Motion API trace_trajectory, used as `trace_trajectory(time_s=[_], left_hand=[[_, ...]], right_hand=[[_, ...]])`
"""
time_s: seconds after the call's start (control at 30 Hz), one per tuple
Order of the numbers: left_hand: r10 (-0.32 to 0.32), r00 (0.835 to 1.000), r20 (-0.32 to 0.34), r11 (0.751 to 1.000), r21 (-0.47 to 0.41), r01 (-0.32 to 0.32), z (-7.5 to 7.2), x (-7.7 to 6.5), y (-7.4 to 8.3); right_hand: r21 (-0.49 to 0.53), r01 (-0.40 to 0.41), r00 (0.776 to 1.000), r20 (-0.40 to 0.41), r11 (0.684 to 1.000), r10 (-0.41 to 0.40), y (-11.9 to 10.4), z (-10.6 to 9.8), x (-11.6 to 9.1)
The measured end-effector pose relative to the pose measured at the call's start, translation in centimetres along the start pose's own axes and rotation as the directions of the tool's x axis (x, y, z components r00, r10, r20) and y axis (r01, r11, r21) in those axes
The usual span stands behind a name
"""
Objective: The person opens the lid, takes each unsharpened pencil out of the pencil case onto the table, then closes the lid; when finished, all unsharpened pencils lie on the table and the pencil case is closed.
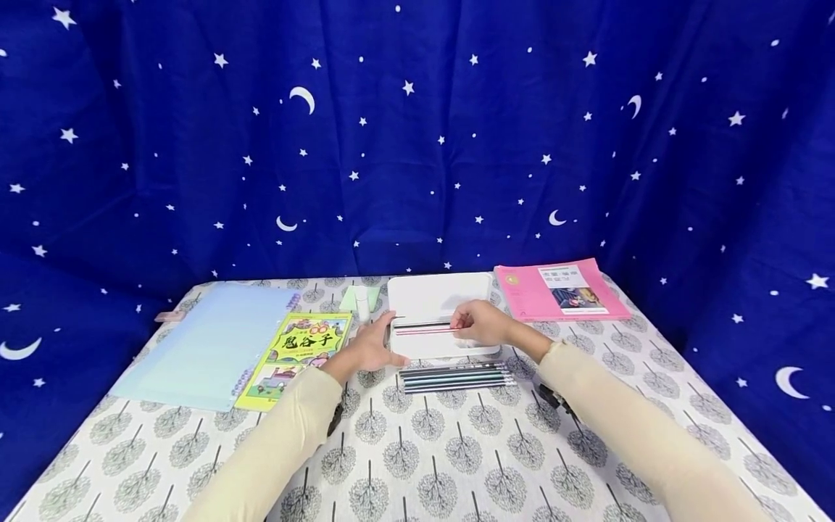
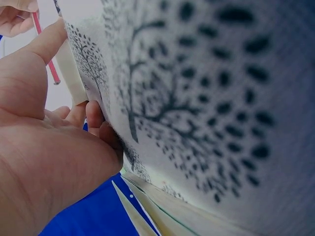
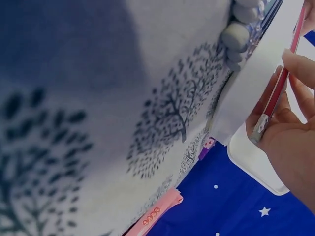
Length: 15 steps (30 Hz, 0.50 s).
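Head view: right hand [image 1: 479, 324] pinches the near end of a thin red pencil [image 1: 425, 331] over the shallow white rectangular tray [image 1: 437, 293] — the pencil's long axis runs left-right across the tray, tip pointing toward the left hand [image 1: 372, 346]. Left hand lies with fingers straight and relaxed against the tray's left edge, thumb out, holding nothing. Right hand is the one on the pencil; left is just beside its far end. A row of dark pencils [image 1: 457, 378] lies parallel on the tree-print tablecloth [image 1: 457, 449], just in front of the tray — near the right wrist.
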<state>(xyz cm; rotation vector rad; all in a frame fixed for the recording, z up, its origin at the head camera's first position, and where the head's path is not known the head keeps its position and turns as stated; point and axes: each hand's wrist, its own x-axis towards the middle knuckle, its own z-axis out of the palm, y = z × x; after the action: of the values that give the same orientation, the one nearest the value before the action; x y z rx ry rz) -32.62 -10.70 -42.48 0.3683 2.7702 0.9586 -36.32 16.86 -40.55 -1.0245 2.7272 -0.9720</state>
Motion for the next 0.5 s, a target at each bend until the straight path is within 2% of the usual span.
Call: trace_trajectory(time_s=[0.13, 0.5], left_hand=[[0.002, 1.000, 0.004, 1.000, 0.006, -0.002, 0.0, -0.2, 0.1], [0.003, 1.000, 0.008, 1.000, 0.010, -0.003, 0.0, 0.0, -0.2]], right_hand=[[-0.028, 0.005, 1.000, -0.008, 1.000, -0.006, -0.4, -0.2, -0.8], [-0.010, 0.023, 0.999, 0.033, 1.000, -0.023, -2.4, -0.4, -3.3]])
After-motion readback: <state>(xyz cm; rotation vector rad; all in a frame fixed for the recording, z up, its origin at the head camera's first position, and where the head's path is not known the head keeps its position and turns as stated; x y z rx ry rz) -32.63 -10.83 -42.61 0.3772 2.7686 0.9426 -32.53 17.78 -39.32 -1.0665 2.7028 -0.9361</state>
